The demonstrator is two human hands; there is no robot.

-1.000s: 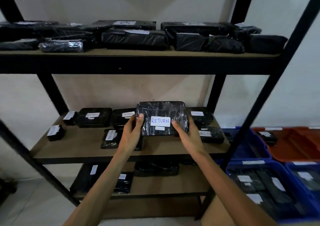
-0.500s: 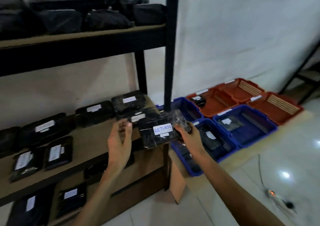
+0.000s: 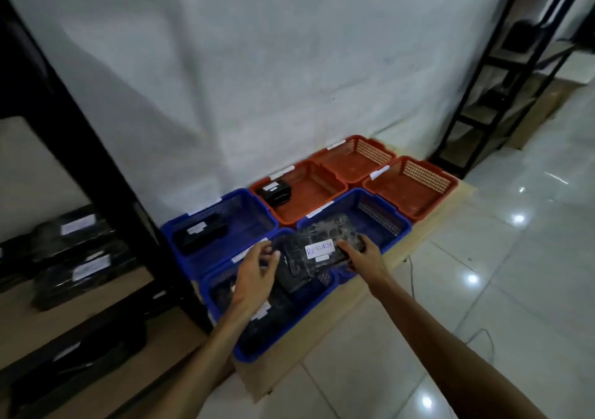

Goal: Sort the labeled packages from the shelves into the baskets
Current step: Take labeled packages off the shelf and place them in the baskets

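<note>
A black wrapped package [image 3: 309, 257] with a white label reading RETURN hangs above the blue baskets. My right hand [image 3: 363, 256] grips its right edge. My left hand [image 3: 257, 274] is beside its left edge with relaxed fingers, not holding it. Below them the nearest blue basket [image 3: 273, 344] holds several black packages. A second blue basket [image 3: 386, 222] lies just behind the package, with another dark package in it. A third blue basket [image 3: 219, 251] on the left holds one labelled package.
Three orange baskets [image 3: 415, 190] sit behind the blue ones on a low wooden platform [image 3: 322, 351]; one holds a black package [image 3: 275, 191]. The black shelf post [image 3: 96, 167] and shelves with more packages [image 3: 77, 267] stand at left. Another rack [image 3: 502, 74] stands at right.
I have turned from the shelf to the baskets. The RETURN package went from both hands to my right hand alone and now hangs low over the blue baskets.
</note>
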